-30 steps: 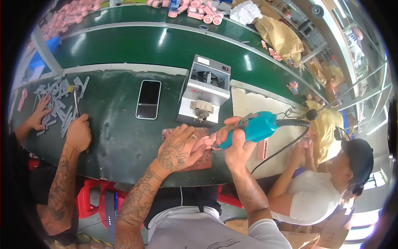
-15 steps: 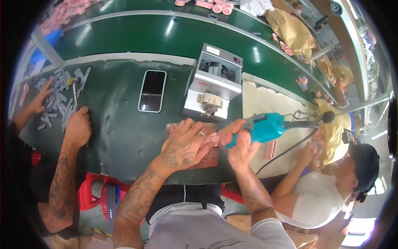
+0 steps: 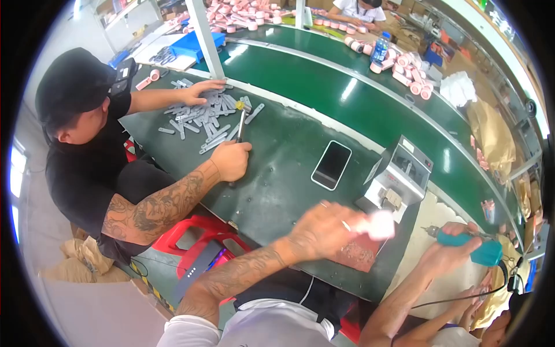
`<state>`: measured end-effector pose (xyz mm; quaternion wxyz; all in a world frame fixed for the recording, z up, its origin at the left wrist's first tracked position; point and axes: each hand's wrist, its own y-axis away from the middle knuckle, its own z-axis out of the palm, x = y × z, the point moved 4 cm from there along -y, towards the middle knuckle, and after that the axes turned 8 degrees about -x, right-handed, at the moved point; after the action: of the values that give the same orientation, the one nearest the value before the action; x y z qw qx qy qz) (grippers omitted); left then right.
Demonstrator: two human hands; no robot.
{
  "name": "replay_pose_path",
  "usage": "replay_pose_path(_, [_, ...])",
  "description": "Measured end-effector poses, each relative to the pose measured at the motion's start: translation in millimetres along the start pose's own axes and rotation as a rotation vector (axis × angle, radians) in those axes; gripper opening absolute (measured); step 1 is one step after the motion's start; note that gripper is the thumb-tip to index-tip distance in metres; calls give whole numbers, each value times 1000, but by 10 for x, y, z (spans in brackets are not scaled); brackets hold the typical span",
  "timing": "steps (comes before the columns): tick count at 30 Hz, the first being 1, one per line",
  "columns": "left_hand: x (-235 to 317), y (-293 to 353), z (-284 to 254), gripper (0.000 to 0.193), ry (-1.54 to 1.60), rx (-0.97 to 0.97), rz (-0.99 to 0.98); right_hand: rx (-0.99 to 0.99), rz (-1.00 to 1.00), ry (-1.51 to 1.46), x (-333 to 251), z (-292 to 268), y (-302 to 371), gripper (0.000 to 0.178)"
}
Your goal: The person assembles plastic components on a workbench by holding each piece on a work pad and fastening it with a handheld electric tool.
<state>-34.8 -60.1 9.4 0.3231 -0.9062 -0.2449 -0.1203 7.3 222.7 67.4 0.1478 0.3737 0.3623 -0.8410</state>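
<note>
My left hand [image 3: 324, 231] grips a pink plastic part [image 3: 381, 224], lifted over a worn reddish board [image 3: 355, 256] at the table's near edge. Motion blurs the part and hides its exact shape. To the right, my right hand [image 3: 448, 254] is wrapped round a teal electric screwdriver [image 3: 485, 252]. Its bit points left, apart from the pink part, and a dark cable trails from its rear end. Just beyond the board stands a grey box-shaped machine [image 3: 399, 176] with an open top compartment.
A phone [image 3: 331, 165] lies left of the machine. At left, a co-worker [image 3: 87, 133] holds a hammer [image 3: 241, 124] beside grey strips [image 3: 202, 115]. A green conveyor [image 3: 324, 92] runs behind the table; pink parts [image 3: 407, 72] lie beyond. Another person sits at lower right.
The view has swung left. My left hand has lifted the pink part off the board, and my right hand has drawn the screwdriver away to the right.
</note>
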Motion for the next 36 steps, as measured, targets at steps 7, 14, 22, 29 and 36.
replay_pose_path(7, [-1496, 376, -709, 30, -451, 207, -421, 4, 36, 422, 636, -192, -12, 39])
replay_pose_path(14, [-871, -54, -545, 36, -200, 267, -356, -130, -3, 491, 800, -365, 158, 47])
replay_pose_path(22, [316, 68, 423, 98, -18, -624, -88, -98, 42, 507, 726, -237, 191, 51])
replay_pose_path(29, [267, 196, 534, 86, -155, -557, 24, -165, -4, 527, 827, -341, 256, 47])
replay_pose_path(36, [207, 250, 527, 84, -154, -542, 73, -167, 44, 491, 828, -307, 234, 59])
